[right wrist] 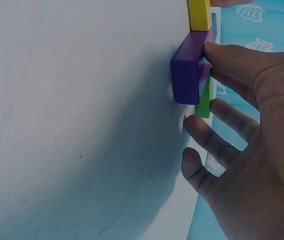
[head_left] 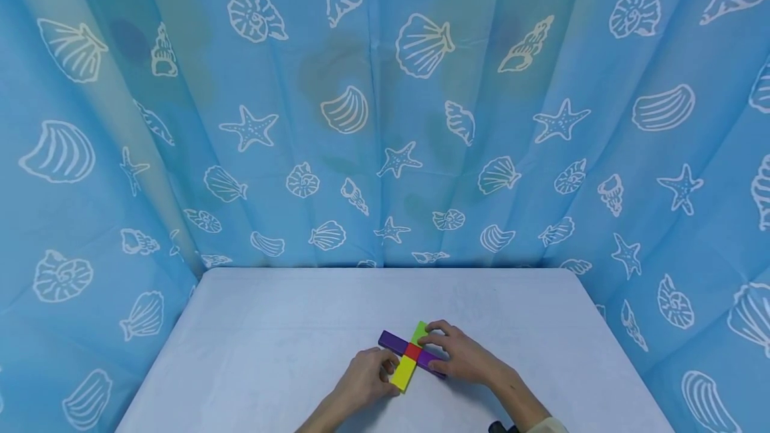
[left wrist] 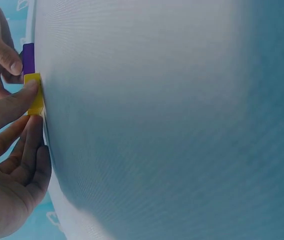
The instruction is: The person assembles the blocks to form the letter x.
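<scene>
On the white table lies a cross of blocks. A red block (head_left: 413,351) forms its middle. Around it are a yellow block (head_left: 404,375), a green block (head_left: 419,332), a purple block (head_left: 393,343) on the left and another purple block (right wrist: 186,80) on the right. My left hand (head_left: 367,377) pinches the outer part of the yellow block between thumb and fingers. With its thumb on the right purple block, my right hand (head_left: 464,353) touches the green block with its fingertips. Its other fingers spread loosely, as the right wrist view shows.
The white table (head_left: 271,326) has rounded far corners. Behind and to both sides hangs a blue curtain (head_left: 373,186) printed with white shells and starfish. A small black object (head_left: 498,427) shows beside the right forearm at the bottom edge.
</scene>
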Demonstrator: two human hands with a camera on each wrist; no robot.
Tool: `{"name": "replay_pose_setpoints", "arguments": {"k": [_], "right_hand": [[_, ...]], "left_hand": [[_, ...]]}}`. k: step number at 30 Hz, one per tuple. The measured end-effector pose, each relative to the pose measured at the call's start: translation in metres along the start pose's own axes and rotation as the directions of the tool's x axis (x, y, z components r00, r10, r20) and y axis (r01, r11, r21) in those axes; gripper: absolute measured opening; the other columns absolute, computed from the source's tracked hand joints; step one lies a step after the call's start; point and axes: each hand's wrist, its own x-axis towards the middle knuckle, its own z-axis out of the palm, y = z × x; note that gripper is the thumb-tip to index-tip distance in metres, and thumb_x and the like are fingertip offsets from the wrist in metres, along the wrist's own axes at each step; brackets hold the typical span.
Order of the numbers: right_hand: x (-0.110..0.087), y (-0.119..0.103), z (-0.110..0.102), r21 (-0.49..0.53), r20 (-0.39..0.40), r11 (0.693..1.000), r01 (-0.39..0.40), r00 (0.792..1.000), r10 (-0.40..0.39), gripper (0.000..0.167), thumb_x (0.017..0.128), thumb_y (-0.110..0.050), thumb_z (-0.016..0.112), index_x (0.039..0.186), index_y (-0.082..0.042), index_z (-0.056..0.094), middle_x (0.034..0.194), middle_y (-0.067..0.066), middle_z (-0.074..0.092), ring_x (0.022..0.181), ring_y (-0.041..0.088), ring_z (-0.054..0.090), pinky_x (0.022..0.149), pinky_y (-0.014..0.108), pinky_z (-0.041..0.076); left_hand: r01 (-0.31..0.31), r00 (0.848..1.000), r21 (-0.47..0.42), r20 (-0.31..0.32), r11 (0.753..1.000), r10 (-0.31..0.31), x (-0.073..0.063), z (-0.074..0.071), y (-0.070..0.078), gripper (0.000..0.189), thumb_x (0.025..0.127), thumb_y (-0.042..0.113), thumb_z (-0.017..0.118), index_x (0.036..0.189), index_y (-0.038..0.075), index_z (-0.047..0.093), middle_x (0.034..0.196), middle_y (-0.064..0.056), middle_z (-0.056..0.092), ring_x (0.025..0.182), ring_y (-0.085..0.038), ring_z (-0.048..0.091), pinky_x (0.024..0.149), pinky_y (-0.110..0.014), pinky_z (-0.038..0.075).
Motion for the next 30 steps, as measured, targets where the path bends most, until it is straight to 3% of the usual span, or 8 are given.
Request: {"name": "replay_pose_setpoints", "arguments": {"k": [11, 13, 17, 21, 26, 30], "right_hand": [[0.0000, -0.0013, -0.0001, -0.007, -0.008, 1.000, -0.007, 1.000, 0.007, 0.043, 0.088, -0.034, 0.077, 0.129, -0.028, 0.067, 0.144, 0.006, 0.048, 0.136, 0.036, 0.046, 0.103, 0.056, 0.046], [0.0000, -0.0020, -0.0007, -0.011, -0.005, 1.000, -0.010, 1.000, 0.010, 0.043, 0.088, -0.034, 0.077, 0.129, -0.028, 0.067, 0.144, 0.006, 0.048, 0.136, 0.036, 0.045, 0.103, 0.056, 0.046], [0.0002, -0.0020, -0.0009, -0.014, 0.001, 1.000, -0.024, 1.000, 0.024, 0.043, 0.088, -0.035, 0.076, 0.130, -0.029, 0.066, 0.145, 0.005, 0.047, 0.136, 0.035, 0.046, 0.103, 0.056, 0.046], [0.0006, -0.0016, -0.0005, -0.007, 0.005, 1.000, -0.028, 1.000, 0.028, 0.043, 0.089, -0.035, 0.076, 0.130, -0.030, 0.066, 0.145, 0.005, 0.047, 0.136, 0.034, 0.046, 0.103, 0.056, 0.046], [0.0007, -0.0020, -0.0003, 0.000, 0.011, 1.000, -0.025, 1.000, 0.025, 0.043, 0.089, -0.035, 0.076, 0.130, -0.029, 0.066, 0.145, 0.005, 0.047, 0.136, 0.035, 0.045, 0.102, 0.056, 0.047], [0.0005, -0.0025, -0.0006, 0.005, 0.017, 1.000, -0.030, 0.999, 0.030, 0.043, 0.089, -0.036, 0.075, 0.131, -0.030, 0.066, 0.146, 0.005, 0.047, 0.137, 0.036, 0.045, 0.103, 0.056, 0.046]], "left_hand": [[0.020, 1.000, 0.043, -0.020, 0.999, -0.019, 0.0019, 0.0007, 0.0001, 0.036, 0.073, 0.021, 0.091, 0.105, 0.017, 0.073, 0.086, 0.011, 0.059, 0.072, -0.004, 0.054, 0.065, -0.023, 0.049], [0.011, 0.999, 0.093, -0.050, 0.996, -0.006, 0.0013, 0.0016, 0.0004, 0.037, 0.071, 0.025, 0.092, 0.103, 0.019, 0.074, 0.095, 0.008, 0.058, 0.076, -0.006, 0.055, 0.067, -0.024, 0.049], [-0.002, 0.991, 0.189, -0.135, 0.982, 0.028, -0.0003, 0.0034, 0.0007, 0.041, 0.065, 0.032, 0.095, 0.100, 0.027, 0.074, 0.121, -0.001, 0.053, 0.099, -0.016, 0.057, 0.083, -0.035, 0.053], [0.000, 0.983, 0.211, -0.181, 0.977, 0.039, -0.0010, 0.0044, 0.0013, 0.054, 0.061, 0.035, 0.096, 0.108, 0.028, 0.072, 0.141, -0.009, 0.045, 0.116, -0.026, 0.052, 0.093, -0.046, 0.050], [-0.004, 0.985, 0.233, -0.166, 0.972, 0.044, -0.0011, 0.0042, 0.0010, 0.073, 0.062, 0.038, 0.095, 0.127, 0.023, 0.066, 0.145, -0.010, 0.047, 0.127, -0.032, 0.047, 0.101, -0.053, 0.046], [-0.015, 0.990, 0.235, -0.136, 0.972, 0.048, -0.0013, 0.0037, 0.0003, 0.075, 0.065, 0.038, 0.094, 0.132, 0.021, 0.065, 0.145, -0.008, 0.050, 0.132, -0.034, 0.045, 0.104, -0.054, 0.044]]}}
